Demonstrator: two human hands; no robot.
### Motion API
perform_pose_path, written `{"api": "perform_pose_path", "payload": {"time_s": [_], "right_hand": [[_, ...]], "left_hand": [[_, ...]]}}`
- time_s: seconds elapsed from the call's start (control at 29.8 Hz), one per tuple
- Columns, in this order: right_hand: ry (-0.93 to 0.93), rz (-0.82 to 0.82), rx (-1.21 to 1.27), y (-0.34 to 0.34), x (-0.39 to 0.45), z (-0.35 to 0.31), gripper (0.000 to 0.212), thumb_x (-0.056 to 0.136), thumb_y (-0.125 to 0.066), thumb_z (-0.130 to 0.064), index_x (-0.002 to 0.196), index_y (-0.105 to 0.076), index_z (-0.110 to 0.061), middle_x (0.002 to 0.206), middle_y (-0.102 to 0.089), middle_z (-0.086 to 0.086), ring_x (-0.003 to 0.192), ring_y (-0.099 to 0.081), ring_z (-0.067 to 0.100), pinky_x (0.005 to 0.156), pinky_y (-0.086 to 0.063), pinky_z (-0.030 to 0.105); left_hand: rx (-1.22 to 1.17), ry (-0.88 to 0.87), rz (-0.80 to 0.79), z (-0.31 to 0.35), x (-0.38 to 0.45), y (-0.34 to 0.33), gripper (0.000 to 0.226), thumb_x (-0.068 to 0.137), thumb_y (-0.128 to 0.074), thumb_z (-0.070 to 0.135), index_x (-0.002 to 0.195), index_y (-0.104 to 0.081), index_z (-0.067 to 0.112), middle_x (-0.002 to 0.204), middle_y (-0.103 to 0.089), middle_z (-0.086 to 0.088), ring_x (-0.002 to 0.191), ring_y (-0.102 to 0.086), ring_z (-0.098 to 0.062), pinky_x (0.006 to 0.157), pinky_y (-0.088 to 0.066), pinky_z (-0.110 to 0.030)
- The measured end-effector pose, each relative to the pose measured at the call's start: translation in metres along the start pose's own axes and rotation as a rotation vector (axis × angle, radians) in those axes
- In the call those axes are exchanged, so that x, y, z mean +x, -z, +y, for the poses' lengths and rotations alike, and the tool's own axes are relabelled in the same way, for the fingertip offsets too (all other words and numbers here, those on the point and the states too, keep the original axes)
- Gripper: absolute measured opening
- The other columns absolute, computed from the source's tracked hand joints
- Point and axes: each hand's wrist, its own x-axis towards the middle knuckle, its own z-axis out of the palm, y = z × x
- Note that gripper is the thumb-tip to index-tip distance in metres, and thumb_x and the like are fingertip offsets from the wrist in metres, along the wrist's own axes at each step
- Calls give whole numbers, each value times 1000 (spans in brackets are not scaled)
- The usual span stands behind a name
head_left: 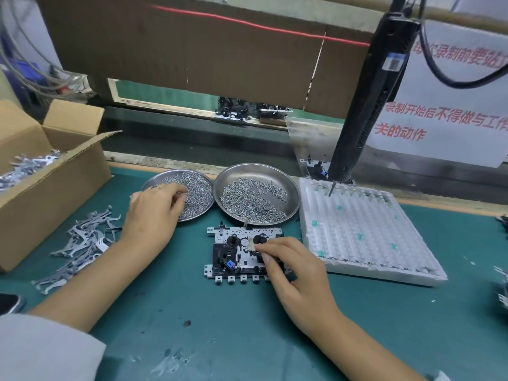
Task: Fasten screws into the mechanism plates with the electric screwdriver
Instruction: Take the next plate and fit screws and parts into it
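The mechanism plate (pixel 242 253) lies flat on the green surface (pixel 220 325), near the middle, just in front of two round metal dishes. The left dish (pixel 192 185) and the right dish (pixel 286 182) each hold a heap of small screws (pixel 253 199).

The left hand (pixel 154 215) reaches into the left dish, its fingers curled down among the screws there. Its grip appears to be closing on screws, but the fingertips are hidden by the hand itself, so whether it grasps anything cannot be told.

The right hand (pixel 297 273) rests over the right part of the mechanism plate. Thumb and forefinger pinch a small pale part (pixel 250 245) against the plate's upper face; the remaining fingers are curled beneath.

The electric screwdriver (pixel 368 105) hangs tilted at the right, held by neither hand. Its tip points down at the rear edge of a white foam tray (pixel 384 243), which lies on the surface just right of the dishes and the plate.

At the left an open cardboard box (pixel 55 182) contains grey metal brackets. More brackets (pixel 85 243) lie loose on the surface beside it, near the left forearm. A white sleeve (pixel 41 350) shows at the lower left corner.
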Motion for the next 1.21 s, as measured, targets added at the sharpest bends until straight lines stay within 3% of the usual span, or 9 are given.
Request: {"api": "perform_pose_path", "payload": {"time_s": [0.23,0.47,0.54,0.64,0.74,0.87,1.04,1.21], "right_hand": [[-9,2,10,-1,0,-1,21,88,-58,-6,103,-72,-10,95,-63,-4,88,-58,3,77,-39,8],[-3,-78,-90,3,42,-7,21,91,-56,-8,106,-70,-5,103,-65,2,97,-56,4,87,-39,6],[-37,-134,-182,0,63,-6,24,93,-54,-5,115,-66,-5,111,-64,5,105,-56,10,92,-35,8],[-168,-318,-480,-7,88,8,31,96,-49,-10,126,-58,-9,123,-58,8,114,-53,23,96,-38,26],[-320,-476,-717,-15,104,18,18,95,-50,-7,109,-61,-6,109,-61,11,99,-57,28,81,-49,33],[-406,-382,-652,-16,108,24,23,89,-49,6,102,-67,-2,99,-68,13,87,-65,27,78,-55,37],[-362,-202,-508,-9,102,25,19,87,-63,-2,96,-76,-12,96,-73,2,87,-66,18,80,-53,33],[-353,-61,-307,-4,102,24,12,84,-70,-9,95,-77,-9,95,-74,4,80,-60,9,73,-41,14]], "left_hand": [[27,6,4,1,-3,-2,15,89,-58,12,98,-70,12,91,-71,-6,92,-64,-28,95,-36,-41],[-86,-18,33,6,-4,-2,16,92,-57,9,99,-70,3,93,-71,-15,89,-63,-34,92,-43,-46],[-101,-28,46,7,-4,-2,17,93,-57,11,99,-70,1,94,-70,-17,89,-62,-35,90,-43,-44],[-152,-27,89,8,-8,0,20,94,-57,17,95,-70,2,84,-69,-13,76,-59,-29,76,-36,-32],[-330,43,141,15,-14,5,18,92,-59,21,87,-70,8,72,-64,2,64,-55,-7,61,-29,-17],[-596,93,118,29,-23,7,8,88,-65,18,87,-68,25,80,-66,19,74,-58,14,69,-39,-1],[-761,82,69,42,-38,3,13,81,-72,12,89,-73,21,84,-71,16,80,-64,4,79,-46,-7],[-849,78,46,48,-46,0,16,77,-76,12,90,-72,20,83,-72,13,81,-67,-1,80,-48,-10]]}}
